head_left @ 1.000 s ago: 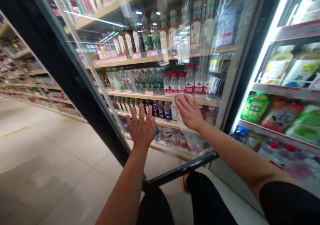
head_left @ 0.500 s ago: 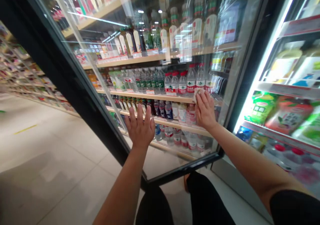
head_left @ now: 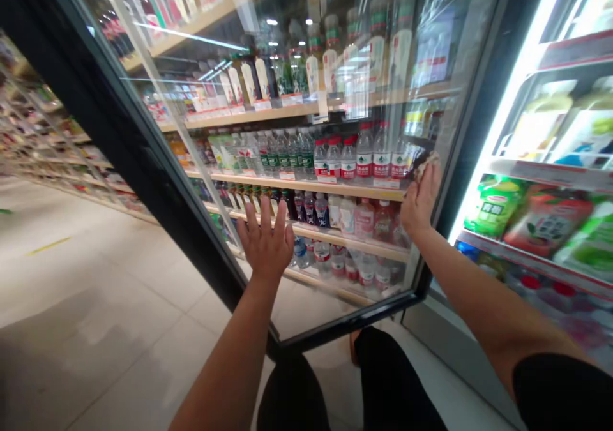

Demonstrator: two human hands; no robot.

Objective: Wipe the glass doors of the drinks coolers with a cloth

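A glass door in a black frame stands open before me, and bottled drinks show through its pane. Lying flat against the glass at the lower left, my left hand has its fingers spread and holds nothing. My right hand presses a crumpled, pale cloth to the pane near its right edge. The fingers partly cover the cloth. Behind the glass, red-capped water bottles line a shelf just left of the right hand.
On the right is a lit fridge with drink pouches and bottles on its shelves. Store shelving runs along the far left beyond the tiled floor. My dark-clothed legs are just below the door's bottom edge.
My right hand has slid the cloth to the right across the glass, from in front of the red-capped bottles to near the door frame. The left hand stays nearly in place.
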